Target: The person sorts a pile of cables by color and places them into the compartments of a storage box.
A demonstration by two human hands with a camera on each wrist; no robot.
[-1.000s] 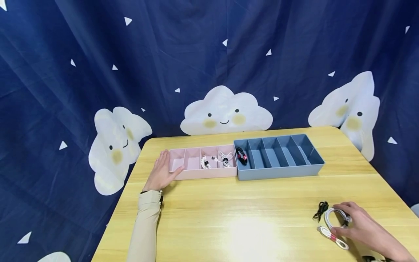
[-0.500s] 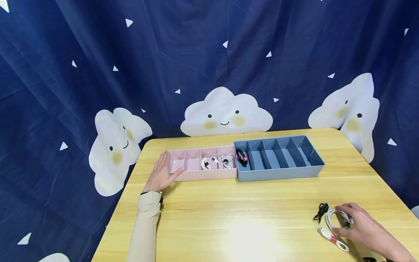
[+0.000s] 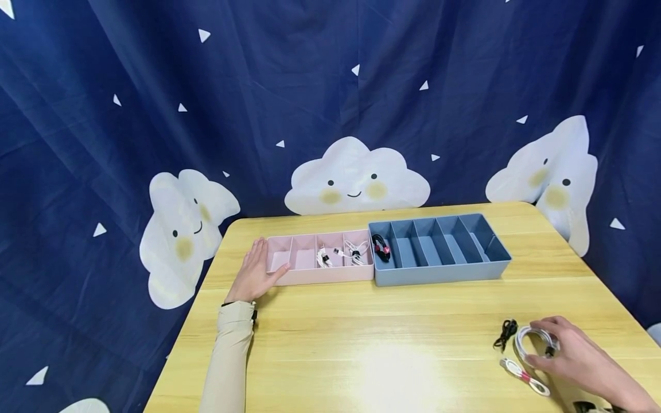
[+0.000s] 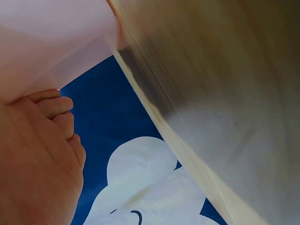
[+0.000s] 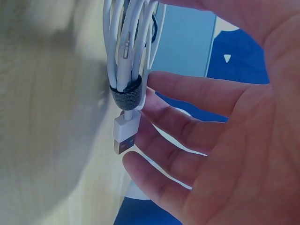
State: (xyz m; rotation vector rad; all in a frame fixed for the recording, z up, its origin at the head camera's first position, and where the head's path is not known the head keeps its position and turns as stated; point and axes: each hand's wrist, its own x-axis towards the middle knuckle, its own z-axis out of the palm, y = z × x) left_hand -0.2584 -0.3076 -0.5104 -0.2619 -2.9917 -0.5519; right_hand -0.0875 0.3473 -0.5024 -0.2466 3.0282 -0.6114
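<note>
Yellow wood-grain table | right hand: pinching black-strapped white cable coil, shifted slightly right; grip apparently established | left hand: spread against pink plastic divided box

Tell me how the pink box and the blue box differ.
The pink box shows four compartments, the blue box five. The pink box holds white cables; the blue box, a black cable. The left hand touches the pink box; no hand touches the blue box. Both are open-topped and stand side by side.
</note>
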